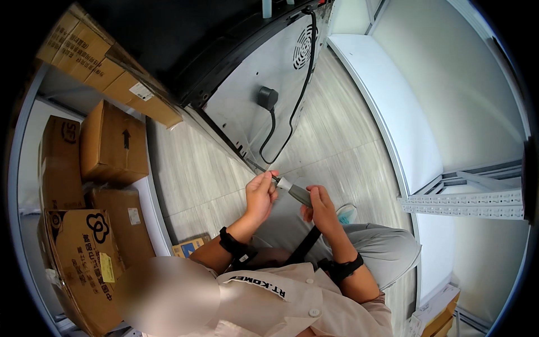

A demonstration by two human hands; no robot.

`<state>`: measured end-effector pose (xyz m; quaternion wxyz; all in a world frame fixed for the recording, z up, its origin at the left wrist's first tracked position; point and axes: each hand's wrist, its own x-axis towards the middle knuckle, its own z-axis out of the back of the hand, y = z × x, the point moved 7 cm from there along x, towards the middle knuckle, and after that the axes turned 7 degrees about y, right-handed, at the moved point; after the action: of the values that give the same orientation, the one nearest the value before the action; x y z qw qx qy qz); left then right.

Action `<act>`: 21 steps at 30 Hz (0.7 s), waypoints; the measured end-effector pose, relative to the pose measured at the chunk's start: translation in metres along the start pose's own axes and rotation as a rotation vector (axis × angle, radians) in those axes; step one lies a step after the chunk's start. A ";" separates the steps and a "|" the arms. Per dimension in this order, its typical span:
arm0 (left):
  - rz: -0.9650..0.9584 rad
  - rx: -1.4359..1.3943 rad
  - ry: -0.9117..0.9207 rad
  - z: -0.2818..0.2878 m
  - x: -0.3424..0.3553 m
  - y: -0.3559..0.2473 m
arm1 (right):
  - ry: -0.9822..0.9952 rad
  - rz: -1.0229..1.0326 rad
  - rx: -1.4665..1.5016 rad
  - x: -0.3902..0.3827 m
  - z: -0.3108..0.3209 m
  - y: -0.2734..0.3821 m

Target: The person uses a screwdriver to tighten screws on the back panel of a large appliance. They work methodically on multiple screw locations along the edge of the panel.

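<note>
A screwdriver [299, 194] with a grey handle and a white collar slants across the middle of the view. My right hand [324, 212] is closed round the back of its handle. With fingers pinched, my left hand [260, 195] steadies the shaft in front of the collar. The tip points toward the lower corner of a black appliance's pale back panel [238, 112]; whether it touches a screw is too small to tell. Just beyond my hands, a black power cord [273, 128] hangs in a loop, its black plug [268, 98] against the panel.
Cardboard boxes [115, 143] crowd the shelf at the left, and a long carton [106, 67] leans beside the appliance. White shelving [387, 106] lines the right side, with a perforated metal strip [466, 205] jutting inward. Grey plank flooring [337, 123] lies between.
</note>
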<state>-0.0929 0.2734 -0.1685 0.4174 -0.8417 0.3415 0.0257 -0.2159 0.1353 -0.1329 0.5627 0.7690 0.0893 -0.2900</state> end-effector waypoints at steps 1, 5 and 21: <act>-0.006 0.021 0.001 0.001 0.001 0.001 | -0.076 0.137 -0.112 -0.002 0.003 0.002; -0.011 0.083 -0.115 0.008 0.007 0.002 | -0.210 0.497 -0.394 -0.015 -0.005 0.022; -0.010 -0.361 -0.055 0.021 0.024 -0.023 | -0.198 0.607 -0.540 -0.021 -0.014 0.039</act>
<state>-0.0559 0.2852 -0.1740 0.2687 -0.9037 0.3156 0.1076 -0.2099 0.1386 -0.0870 0.8100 0.5536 -0.1228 -0.1497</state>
